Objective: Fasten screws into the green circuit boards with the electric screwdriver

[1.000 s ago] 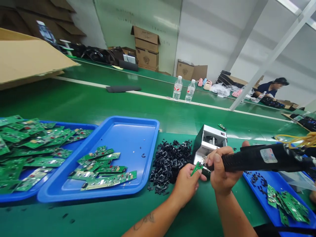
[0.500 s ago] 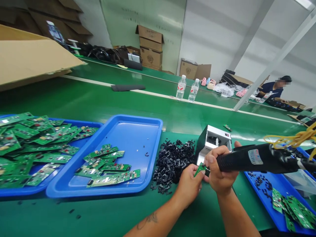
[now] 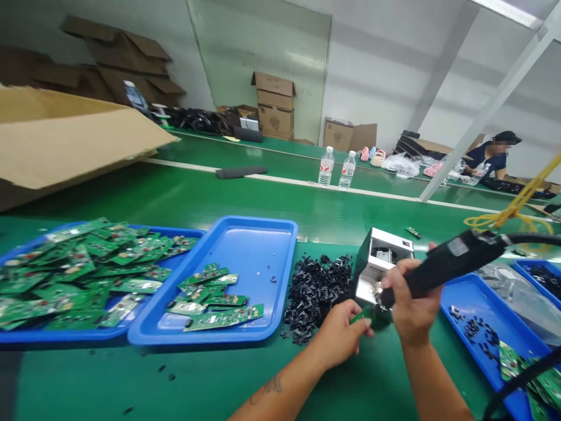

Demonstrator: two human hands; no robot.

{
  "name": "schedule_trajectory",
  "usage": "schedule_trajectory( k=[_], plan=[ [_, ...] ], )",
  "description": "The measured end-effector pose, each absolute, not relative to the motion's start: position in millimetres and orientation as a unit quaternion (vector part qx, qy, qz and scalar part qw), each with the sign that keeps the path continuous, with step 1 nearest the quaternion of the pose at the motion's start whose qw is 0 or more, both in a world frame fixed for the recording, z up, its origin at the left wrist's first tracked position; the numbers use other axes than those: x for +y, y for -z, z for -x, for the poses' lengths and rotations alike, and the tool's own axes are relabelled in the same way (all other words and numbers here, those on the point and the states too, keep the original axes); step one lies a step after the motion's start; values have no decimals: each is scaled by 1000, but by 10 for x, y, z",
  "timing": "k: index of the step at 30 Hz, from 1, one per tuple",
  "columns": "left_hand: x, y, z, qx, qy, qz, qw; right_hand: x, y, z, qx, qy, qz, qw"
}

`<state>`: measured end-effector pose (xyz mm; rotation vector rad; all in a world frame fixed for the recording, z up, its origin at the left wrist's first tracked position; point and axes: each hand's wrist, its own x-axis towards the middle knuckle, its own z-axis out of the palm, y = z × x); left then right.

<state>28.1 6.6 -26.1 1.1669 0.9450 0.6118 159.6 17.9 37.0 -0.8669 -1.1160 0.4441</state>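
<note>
My left hand (image 3: 344, 330) pinches a small green circuit board (image 3: 361, 316) in front of the screw feeder. Wrapped in my right hand (image 3: 412, 304) is a black electric screwdriver (image 3: 456, 263), tilted, its nose pointing down and left. The nose is close to the front of the white-and-black screw feeder (image 3: 384, 263); whether the bit touches it I cannot tell. A heap of small black plastic parts (image 3: 322, 286) lies just left of the feeder. Beyond it, a blue tray (image 3: 276, 316) contains several circuit boards.
Another blue tray (image 3: 13, 336) at far left is piled with boards. On the right, a blue tray (image 3: 460, 292) holds black parts and boards. A yellow cord (image 3: 521, 202) and black cable hang by the screwdriver. Two bottles (image 3: 325, 168) stand behind; a person (image 3: 491, 156) sits far right.
The screwdriver's nose has come away from the board towards the feeder's front, and its rear end has tipped up. My left hand still holds the board, slightly lower. The camera view has shifted.
</note>
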Motion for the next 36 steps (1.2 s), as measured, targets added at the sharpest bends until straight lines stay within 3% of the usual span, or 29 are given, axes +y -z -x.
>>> schedule_trajectory(
  k=[5,8,12,16,20,25,31,36],
  plan=[
    [93,-9,182,465,-100,-702,531,-88,-146,-2141,-447,-99,515,725],
    [395,-223,282,475,-142,-752,435,-279,3,-2311,-473,5,603,642],
    [1112,-415,228,476,-302,-746,355,-512,144,-2135,-553,161,627,524],
    [1566,-555,330,521,-316,-729,312,-613,329,-1720,-703,37,579,412],
    [1438,-604,748,543,-307,-735,266,-535,511,-1391,-751,-97,569,320],
    [914,-438,1452,603,-221,-729,236,-367,641,-1212,-732,-97,621,263],
    [363,-139,1872,655,-113,-712,228,-313,717,-1227,-743,-107,604,269],
    [277,19,1868,638,-52,-750,169,-326,669,-1325,-689,-235,603,325]
  ],
)
